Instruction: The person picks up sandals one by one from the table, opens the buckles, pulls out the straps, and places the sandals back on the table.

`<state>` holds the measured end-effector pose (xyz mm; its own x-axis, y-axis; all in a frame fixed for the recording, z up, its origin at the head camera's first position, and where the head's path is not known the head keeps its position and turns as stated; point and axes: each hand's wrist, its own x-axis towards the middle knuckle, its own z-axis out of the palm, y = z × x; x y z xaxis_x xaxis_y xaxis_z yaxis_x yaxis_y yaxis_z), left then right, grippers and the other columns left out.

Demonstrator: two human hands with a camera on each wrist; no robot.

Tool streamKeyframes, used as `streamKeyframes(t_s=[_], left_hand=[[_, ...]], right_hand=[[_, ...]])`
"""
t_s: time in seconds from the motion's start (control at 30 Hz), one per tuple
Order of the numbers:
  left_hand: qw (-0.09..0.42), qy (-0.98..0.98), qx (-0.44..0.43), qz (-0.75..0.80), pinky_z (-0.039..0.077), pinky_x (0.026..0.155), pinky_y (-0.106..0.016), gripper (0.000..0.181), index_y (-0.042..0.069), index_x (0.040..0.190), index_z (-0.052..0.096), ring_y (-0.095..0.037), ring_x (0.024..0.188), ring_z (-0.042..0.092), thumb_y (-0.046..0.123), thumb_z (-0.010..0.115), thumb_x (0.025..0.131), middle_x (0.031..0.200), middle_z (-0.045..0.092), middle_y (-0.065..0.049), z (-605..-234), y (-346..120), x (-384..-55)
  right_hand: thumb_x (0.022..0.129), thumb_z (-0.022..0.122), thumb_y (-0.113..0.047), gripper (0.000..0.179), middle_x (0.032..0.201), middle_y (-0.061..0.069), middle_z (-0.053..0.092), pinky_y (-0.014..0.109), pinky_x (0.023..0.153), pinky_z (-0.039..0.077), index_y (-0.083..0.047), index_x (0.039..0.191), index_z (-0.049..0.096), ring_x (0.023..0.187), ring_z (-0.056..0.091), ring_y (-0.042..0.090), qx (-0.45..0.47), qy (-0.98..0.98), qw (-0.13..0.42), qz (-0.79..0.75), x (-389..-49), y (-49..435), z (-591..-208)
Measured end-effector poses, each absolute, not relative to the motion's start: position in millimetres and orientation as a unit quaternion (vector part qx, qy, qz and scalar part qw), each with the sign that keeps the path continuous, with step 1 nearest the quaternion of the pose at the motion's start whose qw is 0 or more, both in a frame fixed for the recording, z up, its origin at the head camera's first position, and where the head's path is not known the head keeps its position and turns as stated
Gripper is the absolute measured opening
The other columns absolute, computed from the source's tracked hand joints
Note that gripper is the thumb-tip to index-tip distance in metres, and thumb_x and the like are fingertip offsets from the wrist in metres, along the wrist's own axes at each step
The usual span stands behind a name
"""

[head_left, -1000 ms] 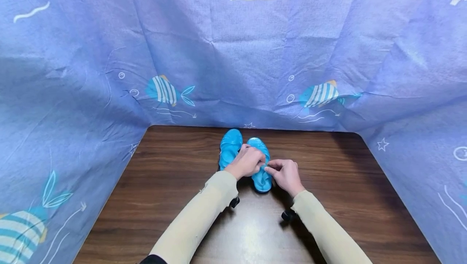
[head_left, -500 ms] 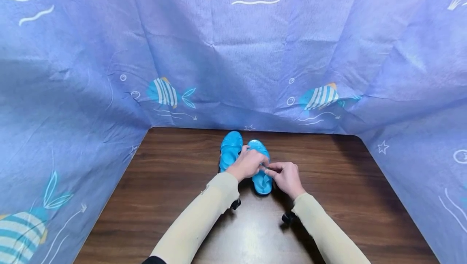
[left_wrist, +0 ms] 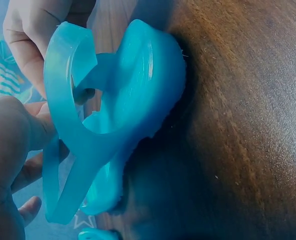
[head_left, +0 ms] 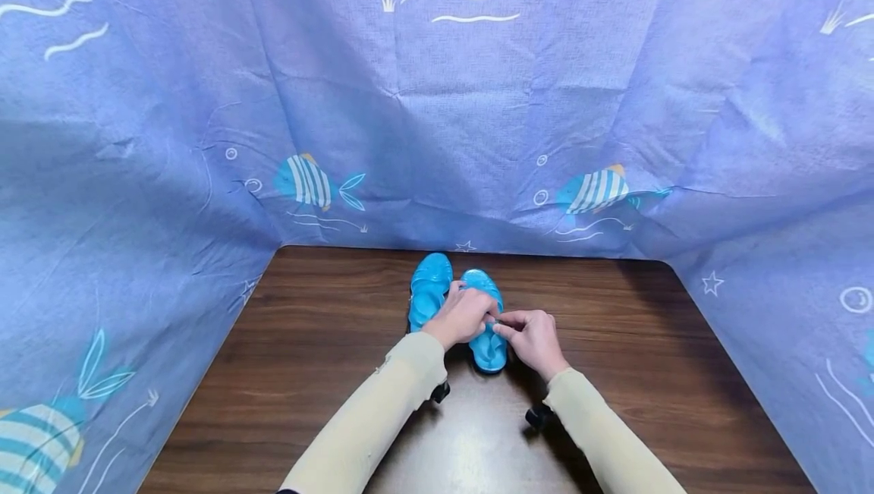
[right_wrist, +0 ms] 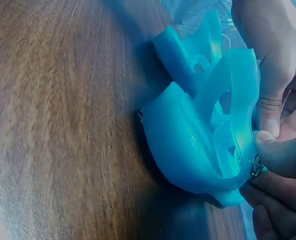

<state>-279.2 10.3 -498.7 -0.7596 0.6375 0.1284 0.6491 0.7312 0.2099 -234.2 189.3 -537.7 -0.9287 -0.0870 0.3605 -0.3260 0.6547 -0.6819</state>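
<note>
Two light-blue jelly sandals lie on the table with their toes pointing away. Both hands work at the ankle strap of the right-hand sandal. My left hand reaches across that sandal and pinches the strap from its far side. From the right, my right hand pinches the strap between thumb and fingers, right at a small metal buckle. In the right wrist view the thumbs of both hands come close together there. Fingers partly hide the strap's end. The other sandal stands just left, partly behind my left hand.
The dark wood-grain table has its far edge just beyond the sandals' toes. A blue fish-print cloth hangs behind it and at both sides. Black wrist mounts sit under the sleeves, low over the tabletop.
The head view has tilted up slightly. Both hands stay at the sandal's strap, with only small shifts of the fingers around the buckle. The sandals keep their places.
</note>
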Motion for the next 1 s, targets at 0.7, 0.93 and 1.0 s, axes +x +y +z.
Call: streamKeyframes(t_s=[0.7,0.93,1.0], left_hand=[[0.008,-0.93,-0.349,-0.116,0.041,0.113,-0.056,0.019,0.026,0.092,0.076,-0.01,0.092,0.068,0.01,0.071,0.1,0.087,0.071,0.016,-500.7,20.4,-275.1],[0.009,-0.936,-0.332,-0.115,0.041,0.11,-0.053,0.024,0.024,0.084,0.067,-0.009,0.085,0.065,0.005,0.072,0.097,0.081,0.065,0.014,-500.1,15.8,-276.0],[0.02,-0.94,-0.324,-0.109,0.042,0.109,-0.053,0.022,0.022,0.086,0.068,-0.01,0.084,0.064,0.003,0.072,0.096,0.079,0.063,0.012,-498.3,13.9,-278.1]], right_hand=[[0.085,0.09,-0.021,0.014,0.089,-0.003,0.081,0.034,0.072,0.059,-0.014,0.097,0.087,0.085,0.077,0.018,0.103,-0.898,0.158,0.397,-228.7,192.2,-541.0],[0.086,0.089,-0.02,0.014,0.09,-0.003,0.081,0.032,0.074,0.06,-0.014,0.098,0.086,0.086,0.076,0.017,0.101,-0.899,0.145,0.402,-229.6,190.0,-541.5],[0.086,0.089,-0.018,0.014,0.09,-0.002,0.081,0.034,0.074,0.06,-0.012,0.098,0.086,0.085,0.077,0.018,0.098,-0.897,0.151,0.403,-230.1,192.1,-540.5]])
